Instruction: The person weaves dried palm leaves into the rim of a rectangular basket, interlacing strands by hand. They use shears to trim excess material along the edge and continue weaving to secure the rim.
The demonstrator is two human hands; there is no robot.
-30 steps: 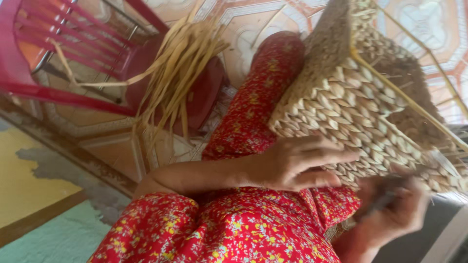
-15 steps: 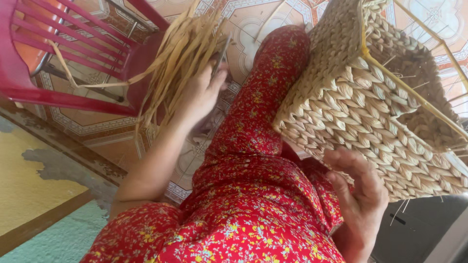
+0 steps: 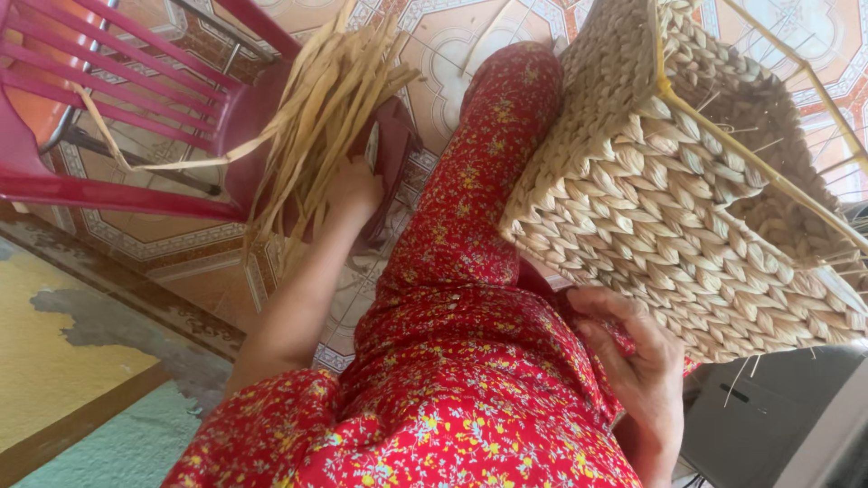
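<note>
Left hand [image 3: 354, 192] grips dried straw bundle [image 3: 316, 117] on red chair [image 3: 108, 108]; right hand [image 3: 633, 361], fingers curled, steadies woven basket [image 3: 651, 208] on lap.

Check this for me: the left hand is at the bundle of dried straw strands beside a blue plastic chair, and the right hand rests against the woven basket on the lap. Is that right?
Not quite. The head view shows the plastic chair is red, not blue. The rest holds: the left hand is at the bundle of dried straw strands beside it, and the right hand rests against the woven basket on the lap.
</note>
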